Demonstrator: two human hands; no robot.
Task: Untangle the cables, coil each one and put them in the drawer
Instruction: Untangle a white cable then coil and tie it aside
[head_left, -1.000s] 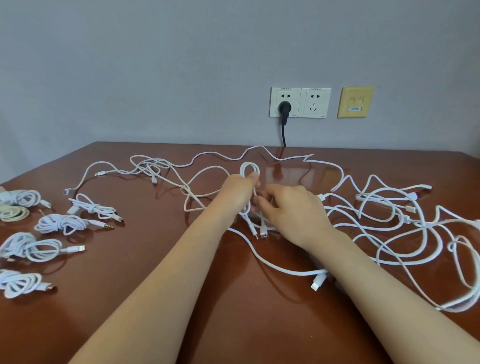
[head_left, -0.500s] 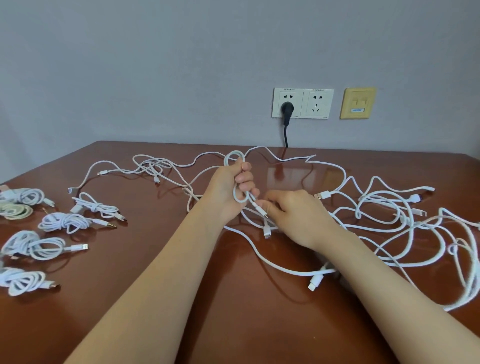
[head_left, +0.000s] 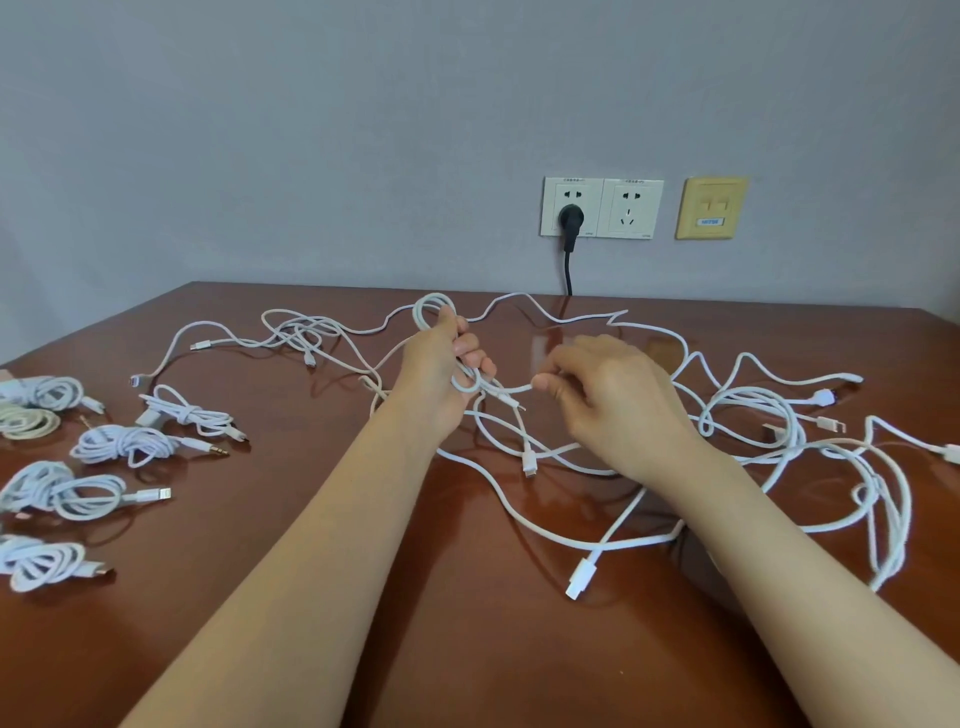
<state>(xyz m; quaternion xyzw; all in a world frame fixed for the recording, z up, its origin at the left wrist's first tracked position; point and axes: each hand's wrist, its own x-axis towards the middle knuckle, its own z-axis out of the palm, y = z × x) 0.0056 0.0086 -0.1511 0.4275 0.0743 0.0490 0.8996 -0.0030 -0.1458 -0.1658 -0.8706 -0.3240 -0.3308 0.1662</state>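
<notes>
Reddish-brown polished wood of a table (head_left: 467, 649) lies under it all, and raised over its middle is the white cable (head_left: 431, 312) now being wound: a few small loops stick out above and below the left hand (head_left: 441, 374), whose fingers are curled tight round them, I'd say so the turns cannot spring apart. From those fingers a short stretch runs across to the right hand (head_left: 608, 395), which pinches it between thumb and forefinger, seemingly to feed the next turn under some tension. Beneath and beyond the right fingers sprawl the loose cables (head_left: 769, 415), looped over one another, with one flat white connector (head_left: 581, 577) lying on the near side of that wrist. Well away past the left wrist sit the coiled bundles (head_left: 124, 444), six by my count, each apart from its neighbour, likely parked there until all are ready for the drawer, which I cannot see. Far beyond both hands, on the grey wall, are a double wall socket (head_left: 602, 208) with a black plug (head_left: 570, 218) in it and a yellow data plate (head_left: 710, 208).
</notes>
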